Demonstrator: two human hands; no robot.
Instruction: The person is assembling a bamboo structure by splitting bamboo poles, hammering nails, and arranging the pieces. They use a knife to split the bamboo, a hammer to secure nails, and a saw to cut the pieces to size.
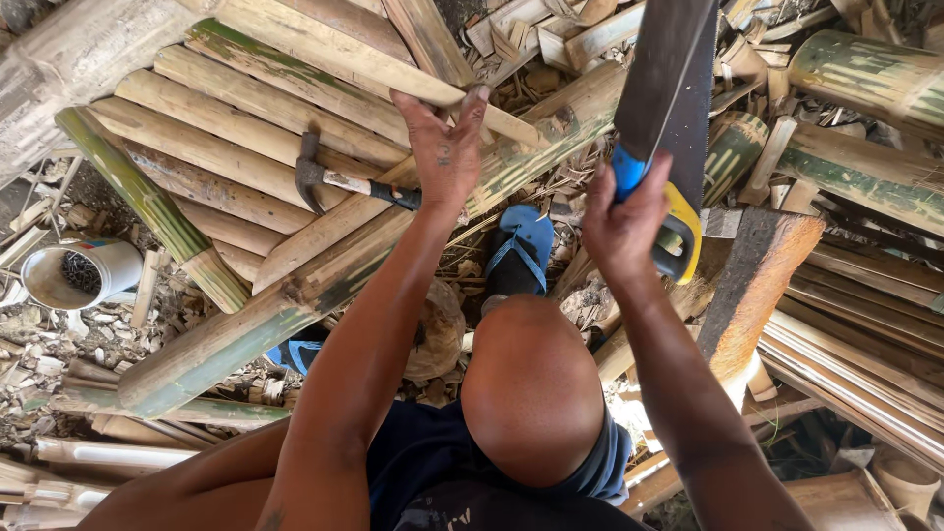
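My left hand [444, 147] grips the end of a split bamboo slat [324, 49] that runs up to the left over a stack of similar slats. My right hand [621, 228] holds a hand saw [667, 88] by its blue and yellow handle, with the dark blade pointing up and away from me. A long green-tinged bamboo pole [324, 285] lies diagonally under my left arm. My bent knee [531, 388] and a blue sandal [519, 251] show between my arms.
A claw hammer [339, 181] rests on the bamboo slats left of my left hand. A white plastic bucket [79, 275] stands at the left. A thick wooden block [757, 285] lies at the right among bamboo poles [865, 79] and scraps.
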